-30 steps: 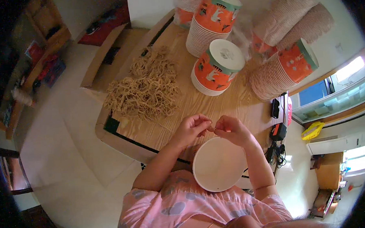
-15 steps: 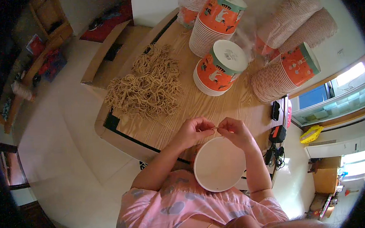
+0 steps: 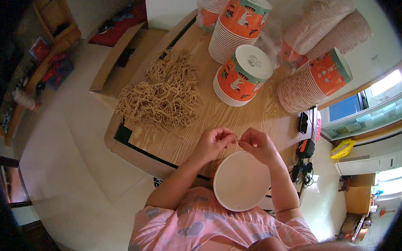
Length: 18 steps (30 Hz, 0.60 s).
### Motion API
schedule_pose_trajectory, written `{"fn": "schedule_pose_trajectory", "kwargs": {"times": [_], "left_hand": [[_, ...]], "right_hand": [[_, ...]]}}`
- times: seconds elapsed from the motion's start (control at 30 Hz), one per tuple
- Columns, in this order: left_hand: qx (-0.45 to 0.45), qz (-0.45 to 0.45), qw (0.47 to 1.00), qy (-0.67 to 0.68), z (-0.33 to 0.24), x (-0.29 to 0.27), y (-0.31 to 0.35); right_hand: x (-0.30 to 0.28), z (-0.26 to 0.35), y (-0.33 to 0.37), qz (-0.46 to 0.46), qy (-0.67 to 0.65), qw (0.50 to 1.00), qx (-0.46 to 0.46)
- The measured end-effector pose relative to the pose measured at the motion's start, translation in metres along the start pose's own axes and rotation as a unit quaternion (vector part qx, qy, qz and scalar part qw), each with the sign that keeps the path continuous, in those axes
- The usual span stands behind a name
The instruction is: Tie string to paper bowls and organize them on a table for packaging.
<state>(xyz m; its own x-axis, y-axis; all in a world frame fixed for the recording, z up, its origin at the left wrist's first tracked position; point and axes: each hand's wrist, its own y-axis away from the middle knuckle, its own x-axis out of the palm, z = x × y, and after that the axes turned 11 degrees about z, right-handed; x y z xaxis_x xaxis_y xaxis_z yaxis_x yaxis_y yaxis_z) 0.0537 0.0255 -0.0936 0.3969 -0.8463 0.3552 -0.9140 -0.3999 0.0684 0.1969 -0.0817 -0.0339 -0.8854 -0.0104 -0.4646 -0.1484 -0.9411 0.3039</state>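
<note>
A large paper bucket (image 3: 242,182) rests against my body at the table's front edge, its white inside facing up toward me. Just beyond its far rim, my left hand (image 3: 216,142) and my right hand (image 3: 257,145) meet with their fingertips pinched. Between them shows a small bit of pale cord; most of it is hidden by the fingers. Farther left on the table lies a loose, tangled heap of tan cords (image 3: 166,98), apart from both hands.
An upside-down orange paper bucket (image 3: 241,76) stands past my hands. Behind it rises a tall nested stack of buckets (image 3: 233,32), with another stack (image 3: 313,80) to the right and plastic-wrapped stacks (image 3: 320,24) behind. A black adapter with cables (image 3: 304,159) sits at the right edge.
My pinched fingers have shifted only slightly at the cord, with a small gap between the fingertips now. The bucket and the heap of cords stay put.
</note>
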Motion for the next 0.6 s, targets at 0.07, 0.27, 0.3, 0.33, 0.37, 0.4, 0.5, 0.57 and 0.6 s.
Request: {"fn": "schedule_pose_trajectory", "kwargs": {"times": [0.07, 0.27, 0.3, 0.33, 0.37, 0.4, 0.5, 0.57, 0.6], "left_hand": [[-0.002, 0.000, 1.000, 0.002, 0.0013, -0.0004, -0.0002], [0.012, 0.003, 1.000, -0.001, 0.0012, -0.0013, 0.0005], [0.012, 0.003, 1.000, 0.000, 0.0010, -0.0014, 0.0005], [0.009, 0.004, 1.000, -0.009, 0.0010, -0.0016, 0.0001], [0.006, 0.005, 1.000, -0.017, 0.0011, -0.0016, -0.0003], [0.006, 0.005, 1.000, -0.017, 0.0017, -0.0013, -0.0009], [0.009, 0.001, 1.000, -0.011, 0.0023, -0.0022, 0.0002], [0.005, 0.011, 1.000, -0.026, 0.0013, -0.0025, -0.0013], [0.006, 0.011, 1.000, -0.026, 0.0020, -0.0024, -0.0016]], "right_hand": [[0.0005, -0.0005, -0.0004, 0.000, 0.003, 1.000, 0.000], [0.0025, 0.0024, 0.0011, 0.013, -0.003, 1.000, -0.017], [0.0028, 0.0003, 0.0008, 0.017, -0.005, 1.000, -0.011], [0.0027, -0.0011, 0.0004, 0.021, -0.007, 1.000, -0.005], [0.0024, -0.0010, 0.0004, 0.021, -0.007, 1.000, -0.005], [0.0019, -0.0006, 0.0005, 0.024, -0.002, 1.000, -0.003], [0.0037, 0.0062, 0.0003, 0.027, 0.009, 1.000, 0.002], [0.0039, 0.0057, 0.0001, 0.024, 0.013, 1.000, 0.007], [0.0044, 0.0029, -0.0004, 0.020, 0.010, 1.000, 0.003]]}}
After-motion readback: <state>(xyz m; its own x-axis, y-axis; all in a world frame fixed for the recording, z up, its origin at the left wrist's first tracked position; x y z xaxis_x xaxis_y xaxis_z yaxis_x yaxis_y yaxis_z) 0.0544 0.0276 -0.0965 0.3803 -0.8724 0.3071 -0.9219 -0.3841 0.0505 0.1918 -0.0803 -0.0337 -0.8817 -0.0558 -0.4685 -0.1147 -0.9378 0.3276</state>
